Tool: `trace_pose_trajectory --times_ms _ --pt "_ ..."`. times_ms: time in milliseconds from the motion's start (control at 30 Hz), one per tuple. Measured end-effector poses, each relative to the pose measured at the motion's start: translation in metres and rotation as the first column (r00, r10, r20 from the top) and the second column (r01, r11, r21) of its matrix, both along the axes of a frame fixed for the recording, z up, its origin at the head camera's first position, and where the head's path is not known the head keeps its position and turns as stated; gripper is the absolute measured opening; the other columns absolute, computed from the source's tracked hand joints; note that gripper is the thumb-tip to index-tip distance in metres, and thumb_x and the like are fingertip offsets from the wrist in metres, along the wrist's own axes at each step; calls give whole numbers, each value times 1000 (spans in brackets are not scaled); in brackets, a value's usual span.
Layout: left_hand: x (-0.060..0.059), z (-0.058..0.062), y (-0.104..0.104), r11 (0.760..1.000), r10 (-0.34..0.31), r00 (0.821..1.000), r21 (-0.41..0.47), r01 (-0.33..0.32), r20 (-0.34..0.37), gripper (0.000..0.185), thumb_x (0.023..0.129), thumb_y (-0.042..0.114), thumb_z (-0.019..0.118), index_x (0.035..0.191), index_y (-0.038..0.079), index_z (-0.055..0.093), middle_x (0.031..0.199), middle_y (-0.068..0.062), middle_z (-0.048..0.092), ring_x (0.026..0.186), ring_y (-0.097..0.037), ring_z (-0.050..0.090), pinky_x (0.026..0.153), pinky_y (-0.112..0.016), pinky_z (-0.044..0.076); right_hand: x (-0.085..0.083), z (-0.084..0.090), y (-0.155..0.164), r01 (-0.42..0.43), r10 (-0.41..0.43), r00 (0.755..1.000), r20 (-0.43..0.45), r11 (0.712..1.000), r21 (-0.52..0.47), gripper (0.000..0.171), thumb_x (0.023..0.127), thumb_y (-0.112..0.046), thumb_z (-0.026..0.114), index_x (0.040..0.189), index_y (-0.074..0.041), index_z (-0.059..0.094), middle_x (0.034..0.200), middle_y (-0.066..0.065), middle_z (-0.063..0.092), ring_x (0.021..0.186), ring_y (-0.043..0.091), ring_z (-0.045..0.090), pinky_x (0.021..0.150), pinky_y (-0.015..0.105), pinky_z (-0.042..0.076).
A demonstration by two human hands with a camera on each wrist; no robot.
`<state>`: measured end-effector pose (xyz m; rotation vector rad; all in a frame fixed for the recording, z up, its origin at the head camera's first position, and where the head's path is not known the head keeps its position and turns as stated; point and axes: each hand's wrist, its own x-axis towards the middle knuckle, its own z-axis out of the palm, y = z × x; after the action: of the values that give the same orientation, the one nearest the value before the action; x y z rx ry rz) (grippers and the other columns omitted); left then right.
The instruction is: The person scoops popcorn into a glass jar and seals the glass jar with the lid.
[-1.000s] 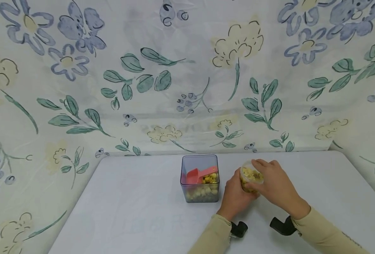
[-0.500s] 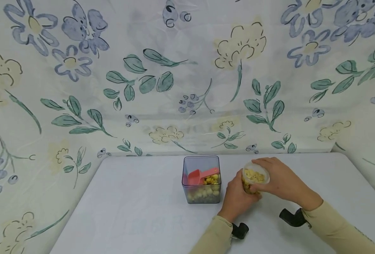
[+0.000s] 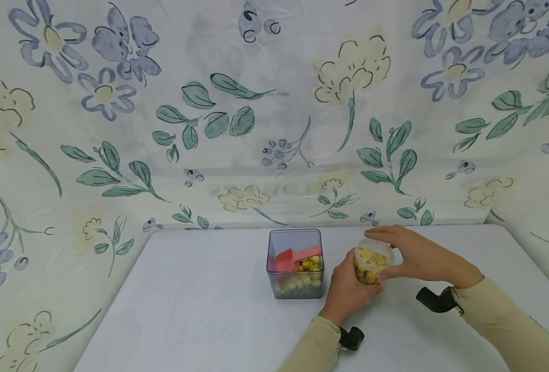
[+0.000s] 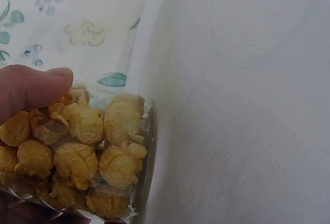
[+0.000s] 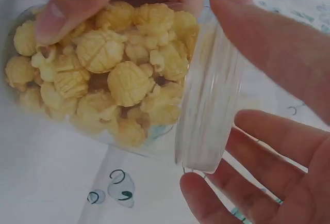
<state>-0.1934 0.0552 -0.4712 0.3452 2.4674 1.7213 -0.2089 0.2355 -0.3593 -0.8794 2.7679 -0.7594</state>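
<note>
A clear plastic jar of yellow popcorn is gripped by my left hand, right of the bin. Its translucent screw lid sits on the mouth. In the left wrist view, my left thumb lies across the jar's side. My right hand is spread loosely around the lid end. Its thumb and fingers curve about the rim, with a gap showing between palm and lid in the right wrist view.
A square translucent bin of popcorn stands left of the jar, with a pink scoop lying inside. The white table ends at a floral cloth backdrop. A black camera mount juts from the right wrist.
My right hand has loosened around the lid and shifted right, its fingers spreading wider. The left hand keeps its hold on the jar. The bin and scoop stay put.
</note>
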Motion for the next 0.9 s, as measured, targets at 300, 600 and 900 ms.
trace_pose_trajectory --times_ms 300,600,900 --pt "0 2 1 1000 -4 1000 4 4 -1 79 78 16 86 146 14 46 123 10 61 110 -4 56 97 -30 47 -5 6 -7 -30 34 999 -37 994 101 72 77 -28 89 138 -3 60 132 14 60 121 38 56 98 55 48" --pt "-1 2 1 1000 7 1000 1 -7 -2 81 78 14 85 147 13 45 126 9 60 113 -5 56 99 -31 47 -1 2 -17 66 -43 989 -139 985 162 72 76 -37 89 129 5 64 110 14 63 95 24 60 81 44 53" --pt "-2 2 2 1000 23 999 -15 -23 27 79 76 14 86 145 14 47 124 10 61 111 -4 57 97 -31 49 7 -7 -28 236 -198 949 -244 962 137 71 75 -44 87 120 8 67 99 18 64 82 26 59 71 44 53"
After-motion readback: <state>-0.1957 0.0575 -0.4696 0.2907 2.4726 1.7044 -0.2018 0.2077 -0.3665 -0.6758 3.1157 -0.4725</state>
